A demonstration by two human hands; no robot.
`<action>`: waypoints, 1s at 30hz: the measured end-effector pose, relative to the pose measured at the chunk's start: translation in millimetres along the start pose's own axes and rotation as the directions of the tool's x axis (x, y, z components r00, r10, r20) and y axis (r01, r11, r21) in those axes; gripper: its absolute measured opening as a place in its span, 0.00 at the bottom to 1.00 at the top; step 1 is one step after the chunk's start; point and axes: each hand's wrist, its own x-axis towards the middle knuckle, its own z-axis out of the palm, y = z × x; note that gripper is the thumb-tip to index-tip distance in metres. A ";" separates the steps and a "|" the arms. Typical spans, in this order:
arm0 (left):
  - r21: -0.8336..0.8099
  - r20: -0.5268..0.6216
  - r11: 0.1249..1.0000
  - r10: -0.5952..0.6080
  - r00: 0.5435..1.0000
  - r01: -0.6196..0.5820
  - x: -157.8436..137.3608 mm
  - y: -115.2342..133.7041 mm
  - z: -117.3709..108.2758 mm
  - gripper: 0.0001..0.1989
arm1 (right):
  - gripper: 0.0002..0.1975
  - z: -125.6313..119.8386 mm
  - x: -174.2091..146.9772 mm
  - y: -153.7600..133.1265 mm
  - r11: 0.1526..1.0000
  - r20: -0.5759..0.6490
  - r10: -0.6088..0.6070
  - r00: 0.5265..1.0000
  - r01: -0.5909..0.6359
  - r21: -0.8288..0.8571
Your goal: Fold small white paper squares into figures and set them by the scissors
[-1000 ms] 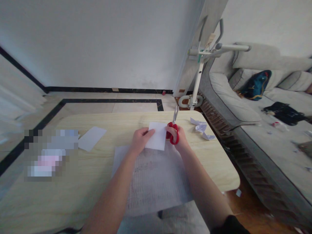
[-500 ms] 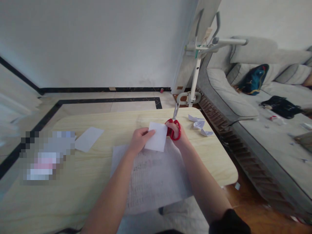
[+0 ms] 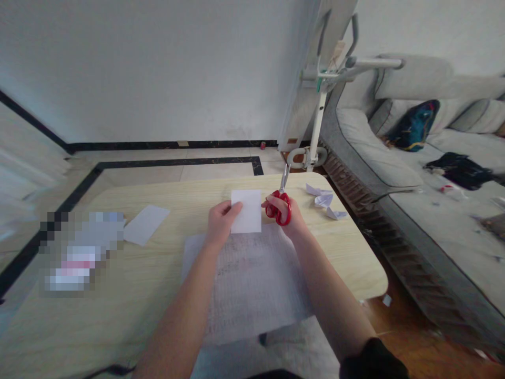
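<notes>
A small white piece of paper [image 3: 248,216] is pinched at its left edge by my left hand [image 3: 221,223], the thumb lying on its face. Red-handled scissors [image 3: 282,197] are in my right hand [image 3: 290,215], with the fingers in the loops and the blades pointing up and away. A narrow gap separates the right fingertips from the paper's right edge. Beneath both hands a large printed sheet [image 3: 252,295] lies on the wooden table [image 3: 158,289] and hangs toward me at the near side.
Several folded paper scraps [image 3: 323,201] lie at the table's right corner. Another white sheet [image 3: 147,225] rests on the left beside a blurred-out item [image 3: 82,252]. A white metal stand [image 3: 316,126] rises behind the table, and a grey sofa [image 3: 394,158] runs along the right.
My left hand has shifted the small paper slightly left and turned it upright. The right fingers have come off its right edge, still holding the scissors.
</notes>
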 end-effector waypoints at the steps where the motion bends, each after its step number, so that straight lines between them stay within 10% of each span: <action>1: -0.014 -0.012 1.000 0.004 1.000 -0.004 0.3 0.4 0.1 0.15 | 0.12 -0.1 -0.1 0.2 1.000 0.027 0.009 1.000 -0.009 -0.010; 30: -0.085 -0.023 0.996 -0.014 1.000 0.012 2.0 2.2 -1.5 0.14 | 0.11 3.0 -8.6 -8.6 0.990 0.191 0.119 0.974 -0.103 -0.093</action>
